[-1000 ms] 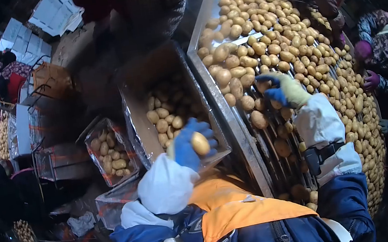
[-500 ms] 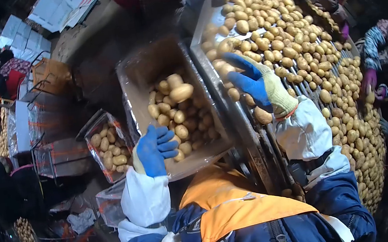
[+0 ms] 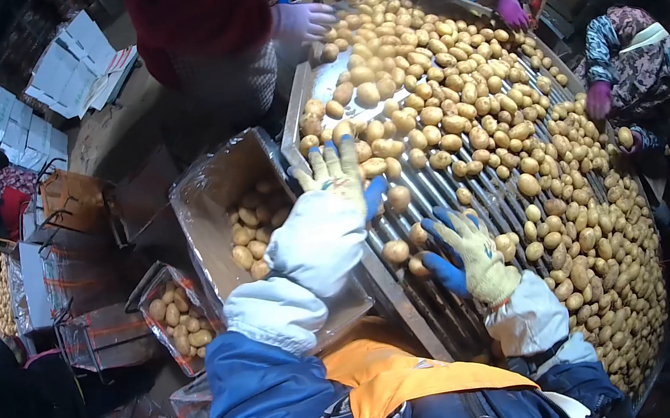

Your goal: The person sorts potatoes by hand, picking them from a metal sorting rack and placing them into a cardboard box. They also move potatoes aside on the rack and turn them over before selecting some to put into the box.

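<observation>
My left hand (image 3: 339, 176), in a yellow and blue glove, is over the near left edge of the roller table (image 3: 415, 300). Its fingers are spread against the potatoes (image 3: 382, 148) there, and it grips none of them. My right hand (image 3: 470, 257), gloved alike, lies lower on the metal rollers with fingers apart, a few loose potatoes beside its fingertips. Partly hidden by my left sleeve, a plastic-lined box (image 3: 201, 218) holds potatoes at the left of the table.
A smaller lined box (image 3: 146, 314) of potatoes stands further left. Co-workers stand around the table; one person's purple-gloved hand (image 3: 304, 23) is at its far left corner. White cartons (image 3: 71, 66) and an orange crate (image 3: 76, 201) are at the left.
My left hand has moved from over the box up and right to the table's potatoes. My right hand has come lower, onto the rollers. The whole view has shifted.
</observation>
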Demonstrator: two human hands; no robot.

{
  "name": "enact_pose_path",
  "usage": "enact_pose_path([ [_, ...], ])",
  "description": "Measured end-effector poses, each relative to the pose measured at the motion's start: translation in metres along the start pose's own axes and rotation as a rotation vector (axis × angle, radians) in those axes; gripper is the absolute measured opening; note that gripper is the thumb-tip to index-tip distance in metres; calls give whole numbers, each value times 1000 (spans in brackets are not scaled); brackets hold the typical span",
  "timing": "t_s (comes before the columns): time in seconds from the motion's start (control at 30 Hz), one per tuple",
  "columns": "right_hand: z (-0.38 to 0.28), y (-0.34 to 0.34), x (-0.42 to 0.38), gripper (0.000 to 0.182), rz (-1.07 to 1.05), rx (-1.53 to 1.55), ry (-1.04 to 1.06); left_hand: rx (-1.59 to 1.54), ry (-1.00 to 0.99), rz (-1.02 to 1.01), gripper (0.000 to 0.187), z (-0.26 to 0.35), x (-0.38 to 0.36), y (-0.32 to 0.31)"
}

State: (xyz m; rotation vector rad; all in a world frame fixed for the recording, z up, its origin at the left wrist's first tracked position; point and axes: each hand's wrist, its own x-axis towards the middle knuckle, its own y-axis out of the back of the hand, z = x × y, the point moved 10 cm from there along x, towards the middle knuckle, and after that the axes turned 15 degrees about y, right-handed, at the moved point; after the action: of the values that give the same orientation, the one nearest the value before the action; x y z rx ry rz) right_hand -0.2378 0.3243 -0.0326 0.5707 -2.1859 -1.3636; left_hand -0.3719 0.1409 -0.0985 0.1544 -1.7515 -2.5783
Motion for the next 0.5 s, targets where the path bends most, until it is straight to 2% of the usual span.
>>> enact_pose_path([
  [0.03,0,6,-3,58,-3,16,-26,48,-25,-60,98,16,3,-10],
  [0.1,2,7,-3,58,-12,-14,-42,-9,-161,196,94,50,14,-10],
  [0.13,5,6,-2,58,-9,-19,-46,-75,-157,28,90,63,29,-26],
  [0.2,19,3,2,61,31,-10,-137,-97,-118,52,87,84,56,-25],
  [0.27,20,5,5,62,24,-69,-133,-156,-107,69,87,92,61,-25],
  [0.33,27,5,-2,66,-7,-155,-104,-207,-223,41,88,104,45,-31],
  [0.37,24,14,-8,66,-5,-152,-109,-186,-288,-72,84,106,23,-26],
  [0.4,15,26,-15,68,-54,-181,-115,-246,-413,-21,77,100,-14,2],
  [0.43,8,33,-24,70,-107,-208,-122,-121,-481,-27,74,95,-48,16],
  [0.5,3,12,-51,71,-263,-159,-138,6,-533,-55,71,70,-91,-11],
])
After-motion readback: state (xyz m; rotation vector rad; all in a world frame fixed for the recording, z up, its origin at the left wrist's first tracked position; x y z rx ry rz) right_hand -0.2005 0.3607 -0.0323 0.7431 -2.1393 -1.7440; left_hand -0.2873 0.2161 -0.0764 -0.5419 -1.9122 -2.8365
